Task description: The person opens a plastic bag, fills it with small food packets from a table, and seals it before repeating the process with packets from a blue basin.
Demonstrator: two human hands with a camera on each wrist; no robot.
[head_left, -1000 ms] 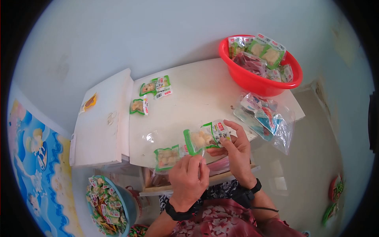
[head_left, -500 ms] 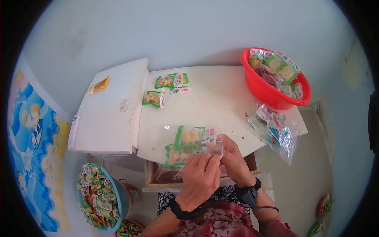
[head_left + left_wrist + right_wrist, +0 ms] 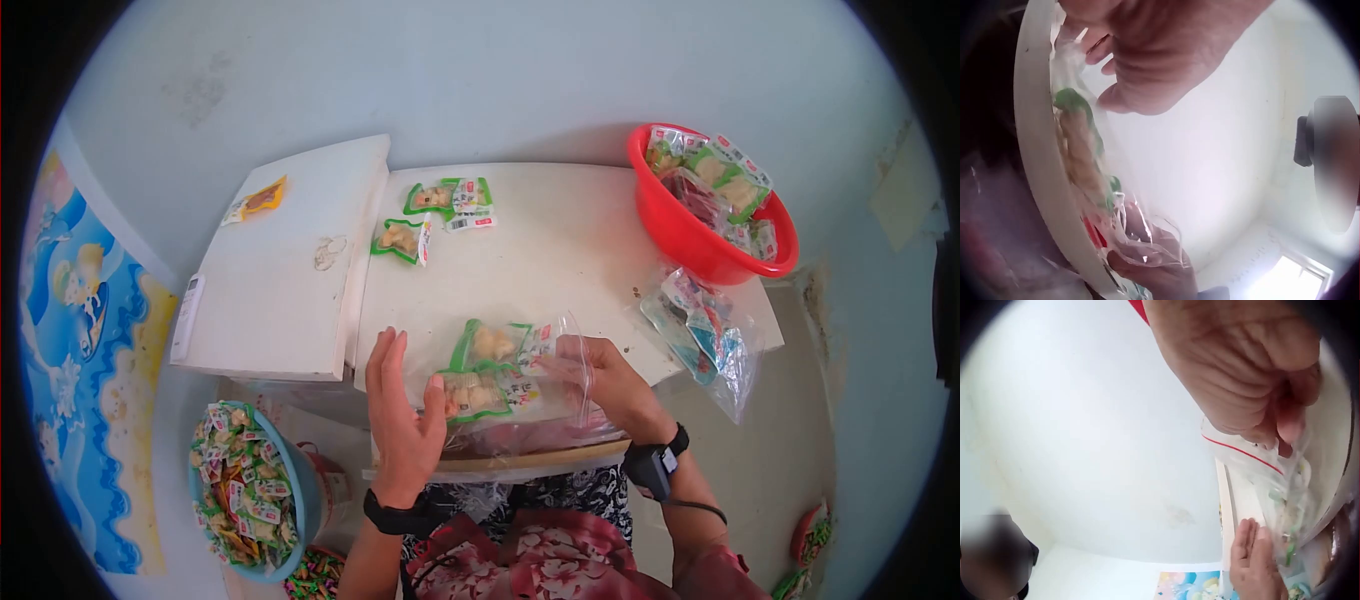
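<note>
A clear zip bag (image 3: 560, 402) lies at the table's front edge with two green-edged snack packets inside. The upper packet (image 3: 492, 343) overlaps the lower packet (image 3: 475, 395) in the head view. My right hand (image 3: 625, 390) holds the bag at its mouth, fingers showing through the clear plastic. In the right wrist view a red line runs along the bag (image 3: 1241, 449) beside those fingers. My left hand (image 3: 405, 425) is at the bag's other end, fingers straight and thumb apart, thumb overlapping the lower packet's left edge.
Several similar packets (image 3: 402, 240) lie farther back on the white table (image 3: 560, 240). A red basin (image 3: 690, 235) of packets stands back right, with another clear bag (image 3: 700, 335) near it. A blue bucket (image 3: 300, 490) full of small packets is lower left. An open drawer (image 3: 500, 462) sits below the table edge.
The upper packet has gone from my hands into the clear bag over the lower one. My left hand has let go at the bag's mouth and moved left, fingers straightening.
</note>
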